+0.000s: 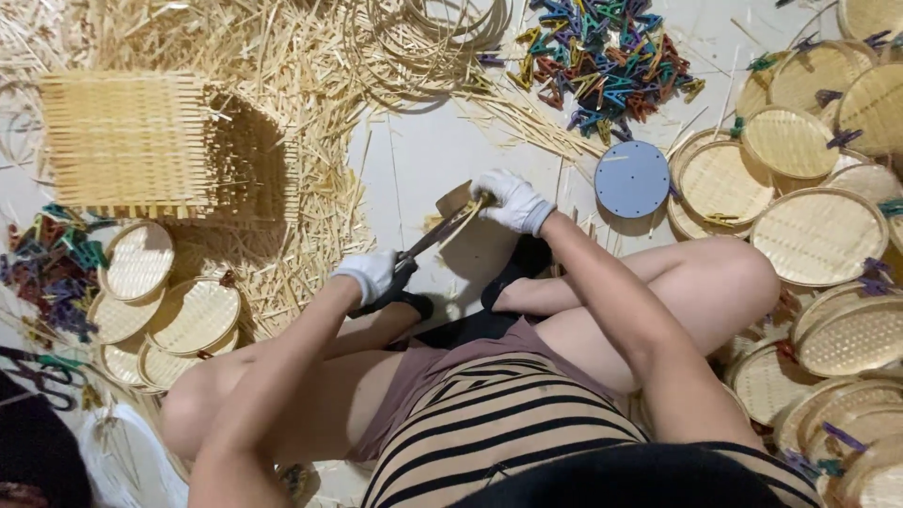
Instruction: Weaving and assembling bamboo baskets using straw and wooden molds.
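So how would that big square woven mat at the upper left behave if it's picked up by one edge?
The square woven mat would probably be light, since it is thin open-weave strips. It would likely flex or sag rather than stay rigid. Its loose strip ends at the edges look frayed, so strips may slip out or snap if pulled.

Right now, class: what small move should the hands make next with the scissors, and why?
Probably close the scissors: the left hand grips their handles, the blades look parted around the strip that the right hand holds, so a snip seems due.
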